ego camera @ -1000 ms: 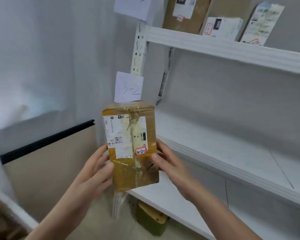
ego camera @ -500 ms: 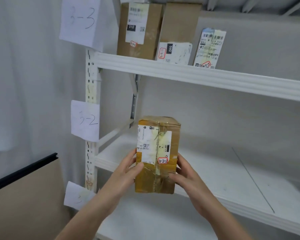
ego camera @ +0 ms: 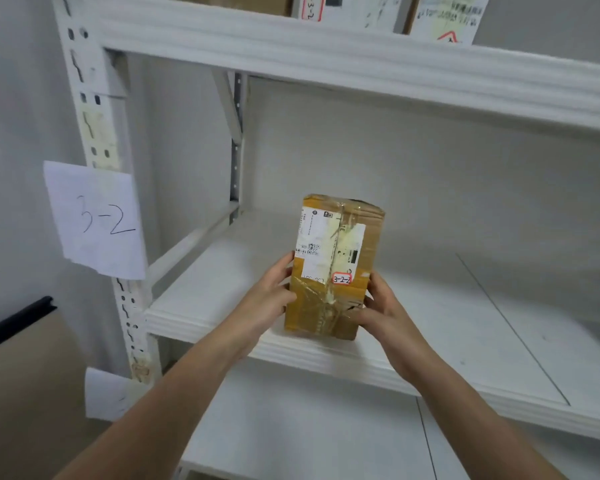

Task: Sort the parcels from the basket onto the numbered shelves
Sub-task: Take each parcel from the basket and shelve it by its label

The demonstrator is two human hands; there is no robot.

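A paper sign [ego camera: 96,220] marked 3-2 hung on the rack post at nine o'clock. The left hand [ego camera: 267,301] gripped the upright parcel [ego camera: 333,268] on its nine o'clock side, fingers curled round the edge. The parcel, tagged 3-2-2, stood at the front edge of the middle shelf [ego camera: 465,323]; whether it touched the shelf was unclear. The right hand [ego camera: 383,315] clasped its three o'clock side. Other parcels [ego camera: 444,15] sat above at one o'clock.
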